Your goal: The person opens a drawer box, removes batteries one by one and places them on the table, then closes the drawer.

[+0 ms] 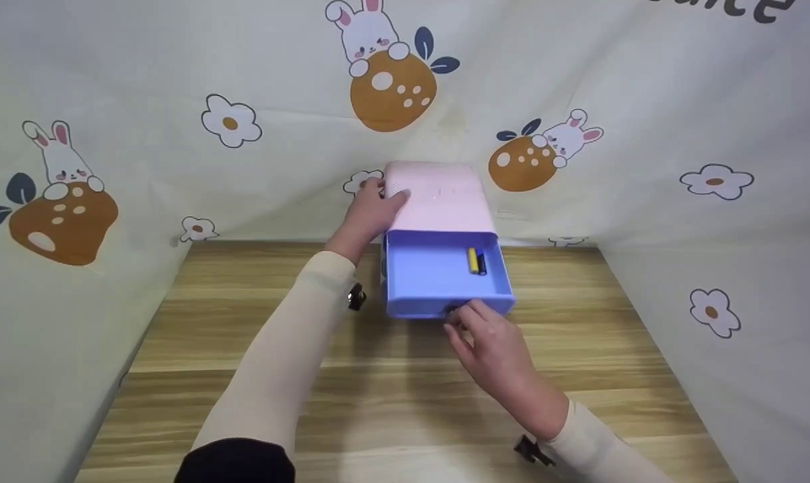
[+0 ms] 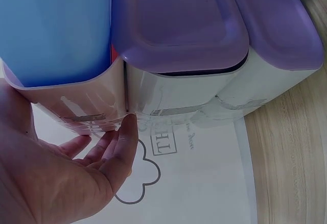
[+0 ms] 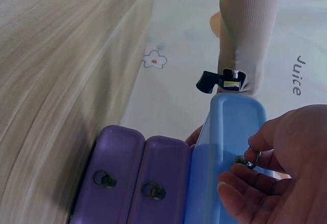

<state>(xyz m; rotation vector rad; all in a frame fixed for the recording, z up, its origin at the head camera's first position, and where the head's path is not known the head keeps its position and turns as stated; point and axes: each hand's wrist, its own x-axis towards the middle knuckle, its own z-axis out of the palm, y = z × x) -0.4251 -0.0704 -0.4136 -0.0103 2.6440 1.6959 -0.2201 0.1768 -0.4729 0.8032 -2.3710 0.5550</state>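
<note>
A small drawer unit with a pink casing (image 1: 445, 198) stands at the back of the table, its blue top drawer (image 1: 425, 272) pulled well out. Inside the drawer, at the right, lie a yellow cylinder (image 1: 473, 261) and a dark cylinder (image 1: 481, 262) side by side; both look like batteries. My left hand (image 1: 371, 211) holds the casing's left upper edge, thumb on top and fingers down the side. At the drawer front, my right hand (image 1: 495, 342) pinches the metal ring pull (image 3: 257, 160). Two purple drawers (image 3: 115, 152) with ring pulls sit closed below.
Wood-grain table (image 1: 405, 416) extends in front of the unit and to both sides. A pale cloth (image 1: 277, 181) printed with rabbits and flowers hangs behind and at the sides. Black clips (image 1: 356, 296) are on the wrists.
</note>
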